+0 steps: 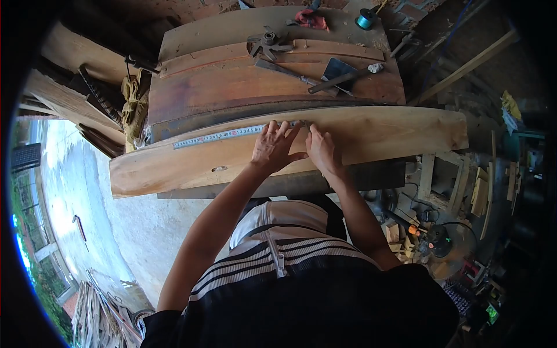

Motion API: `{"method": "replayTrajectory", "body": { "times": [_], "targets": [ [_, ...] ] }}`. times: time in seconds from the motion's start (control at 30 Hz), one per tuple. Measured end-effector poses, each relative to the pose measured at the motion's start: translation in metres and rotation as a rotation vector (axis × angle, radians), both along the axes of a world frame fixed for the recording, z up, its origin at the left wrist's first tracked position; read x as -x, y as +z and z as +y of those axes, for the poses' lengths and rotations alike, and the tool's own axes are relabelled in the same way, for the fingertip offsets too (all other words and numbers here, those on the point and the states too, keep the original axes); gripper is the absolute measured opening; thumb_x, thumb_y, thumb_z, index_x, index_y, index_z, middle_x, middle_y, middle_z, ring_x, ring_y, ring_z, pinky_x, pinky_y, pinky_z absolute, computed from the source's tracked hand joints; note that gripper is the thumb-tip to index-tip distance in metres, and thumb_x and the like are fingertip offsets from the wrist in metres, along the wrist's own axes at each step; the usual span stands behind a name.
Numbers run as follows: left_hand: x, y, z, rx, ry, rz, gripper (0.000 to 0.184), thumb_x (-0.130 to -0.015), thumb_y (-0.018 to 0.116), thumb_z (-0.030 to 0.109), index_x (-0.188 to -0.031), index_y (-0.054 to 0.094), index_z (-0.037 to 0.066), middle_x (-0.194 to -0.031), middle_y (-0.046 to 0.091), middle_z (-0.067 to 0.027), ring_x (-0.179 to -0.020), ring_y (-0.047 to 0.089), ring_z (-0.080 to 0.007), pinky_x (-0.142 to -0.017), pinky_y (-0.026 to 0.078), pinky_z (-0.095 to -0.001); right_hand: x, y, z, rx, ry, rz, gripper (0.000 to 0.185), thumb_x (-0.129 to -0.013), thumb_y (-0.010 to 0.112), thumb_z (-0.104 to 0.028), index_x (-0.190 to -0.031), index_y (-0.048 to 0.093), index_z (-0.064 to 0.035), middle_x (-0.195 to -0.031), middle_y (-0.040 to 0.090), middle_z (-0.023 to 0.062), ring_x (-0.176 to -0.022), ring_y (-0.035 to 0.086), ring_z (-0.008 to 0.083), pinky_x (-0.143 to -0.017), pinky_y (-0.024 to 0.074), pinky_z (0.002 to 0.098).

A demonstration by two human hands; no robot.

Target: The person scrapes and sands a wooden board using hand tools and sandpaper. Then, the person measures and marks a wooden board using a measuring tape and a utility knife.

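A long pale wooden board (383, 130) lies across the bench in front of me. Along its upper left part runs a white measuring tape (217, 137) with printed numbers and red marks. My left hand (275, 148) rests on the right part of the tape, its fingers spread and the thumb stretched toward the right. Close beside it, my right hand (324, 152) touches the board near the tape's right end with its fingers drawn together. Whatever those fingers may hold is too small to make out.
Behind the board, a wooden worktop (203, 95) carries a metal hub with arms (268, 39), a long file-like tool (339, 80), a red cloth-like item (312, 20) and a blue spool (366, 19). Wood scraps (400, 238) and a fan-like machine (439, 240) stand at lower right.
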State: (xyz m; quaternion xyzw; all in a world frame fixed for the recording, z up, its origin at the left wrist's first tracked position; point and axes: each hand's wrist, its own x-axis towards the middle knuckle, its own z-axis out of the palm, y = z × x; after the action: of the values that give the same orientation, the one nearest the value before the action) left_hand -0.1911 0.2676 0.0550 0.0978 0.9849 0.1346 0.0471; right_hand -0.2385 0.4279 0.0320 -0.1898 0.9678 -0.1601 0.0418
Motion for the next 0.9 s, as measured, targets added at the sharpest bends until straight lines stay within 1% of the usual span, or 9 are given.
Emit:
{"method": "replayTrajectory", "body": {
  "times": [0.17, 0.27, 0.37, 0.47, 0.53, 0.57, 0.67, 0.8, 0.9],
  "targets": [
    [0.002, 0.003, -0.001, -0.008, -0.004, -0.013, 0.085, -0.082, 0.061, 0.065, -0.147, 0.039, 0.016, -0.120, 0.051, -0.0134, -0.105, 0.049, -0.0316, -0.095, 0.041, -0.0437, 0.006, 0.006, 0.006, -0.018, 0.057, -0.067, 0.021, -0.090, 0.056, -0.021, -0.103, 0.063, -0.0060, -0.070, 0.066, 0.0194, -0.065, 0.068, 0.0376, -0.057, 0.0551, 0.0459],
    [-0.002, 0.001, 0.002, -0.011, 0.008, -0.011, 0.085, -0.078, 0.064, 0.065, -0.142, 0.044, 0.013, -0.117, 0.053, -0.0106, -0.106, 0.050, -0.0292, -0.094, 0.041, -0.0419, 0.010, 0.000, -0.003, 0.094, 0.020, -0.070, 0.021, -0.095, 0.051, -0.024, -0.103, 0.058, -0.0062, -0.075, 0.064, 0.0248, -0.073, 0.065, 0.0447, -0.064, 0.0532, 0.0519],
    [-0.002, -0.005, 0.000, -0.001, 0.014, 0.074, 0.084, -0.078, 0.065, 0.064, -0.142, 0.045, 0.013, -0.116, 0.054, -0.0107, -0.106, 0.049, -0.0294, -0.095, 0.040, -0.0421, 0.004, 0.002, -0.006, 0.008, -0.041, -0.076, 0.021, -0.094, 0.051, -0.023, -0.103, 0.059, -0.0058, -0.077, 0.065, 0.0236, -0.073, 0.066, 0.0431, -0.063, 0.0533, 0.0508],
    [-0.001, -0.003, 0.000, 0.008, 0.014, 0.085, 0.082, -0.078, 0.065, 0.063, -0.141, 0.046, 0.013, -0.115, 0.054, -0.0108, -0.107, 0.049, -0.0299, -0.096, 0.040, -0.0428, -0.007, 0.015, 0.011, -0.031, 0.054, -0.088, 0.022, -0.095, 0.050, -0.022, -0.104, 0.059, -0.0052, -0.074, 0.066, 0.0206, -0.070, 0.066, 0.0419, -0.062, 0.0534, 0.0496],
    [-0.001, 0.001, 0.000, -0.035, 0.006, -0.026, 0.081, -0.084, 0.061, 0.061, -0.146, 0.041, 0.014, -0.120, 0.051, -0.0141, -0.106, 0.048, -0.0323, -0.096, 0.040, -0.0440, -0.005, 0.021, 0.021, -0.058, 0.064, -0.289, 0.018, -0.092, 0.055, -0.024, -0.099, 0.061, -0.0084, -0.068, 0.066, 0.0182, -0.067, 0.068, 0.0381, -0.062, 0.0556, 0.0461],
    [-0.002, 0.002, -0.001, -0.034, 0.015, -0.022, 0.081, -0.084, 0.061, 0.061, -0.146, 0.041, 0.014, -0.120, 0.051, -0.0141, -0.106, 0.048, -0.0323, -0.096, 0.040, -0.0440, -0.002, 0.022, 0.022, -0.058, 0.074, -0.285, 0.018, -0.092, 0.055, -0.024, -0.099, 0.061, -0.0084, -0.068, 0.066, 0.0182, -0.067, 0.068, 0.0381, -0.062, 0.0556, 0.0461],
    [-0.008, -0.002, -0.001, -0.058, 0.016, 0.007, 0.075, -0.085, 0.061, 0.058, -0.143, 0.043, 0.013, -0.122, 0.051, -0.0137, -0.108, 0.048, -0.0322, -0.098, 0.039, -0.0446, 0.018, 0.046, 0.018, 0.056, 0.065, 0.031, 0.017, -0.096, 0.053, -0.026, -0.092, 0.058, -0.0095, -0.063, 0.064, 0.0167, -0.062, 0.066, 0.0394, -0.057, 0.0525, 0.0483],
    [-0.030, -0.019, -0.002, -0.039, -0.054, 0.084, 0.067, -0.085, 0.063, 0.050, -0.138, 0.049, 0.012, -0.132, 0.049, -0.0116, -0.122, 0.044, -0.0310, -0.110, 0.031, -0.0452, 0.068, 0.051, -0.022, 0.254, 0.149, -0.004, 0.024, -0.098, 0.049, -0.030, -0.092, 0.056, -0.0083, -0.085, 0.067, 0.0189, -0.082, 0.064, 0.0420, -0.067, 0.0495, 0.0512],
    [-0.043, -0.021, 0.000, -0.062, -0.071, 0.128, 0.063, -0.085, 0.065, 0.046, -0.136, 0.051, 0.012, -0.140, 0.044, -0.0102, -0.131, 0.038, -0.0302, -0.116, 0.024, -0.0462, 0.110, 0.030, -0.073, 0.115, 0.338, -0.189, 0.031, -0.098, 0.047, -0.034, -0.097, 0.058, -0.0055, -0.098, 0.066, 0.0207, -0.095, 0.062, 0.0409, -0.079, 0.0486, 0.0512]
  ]
}}
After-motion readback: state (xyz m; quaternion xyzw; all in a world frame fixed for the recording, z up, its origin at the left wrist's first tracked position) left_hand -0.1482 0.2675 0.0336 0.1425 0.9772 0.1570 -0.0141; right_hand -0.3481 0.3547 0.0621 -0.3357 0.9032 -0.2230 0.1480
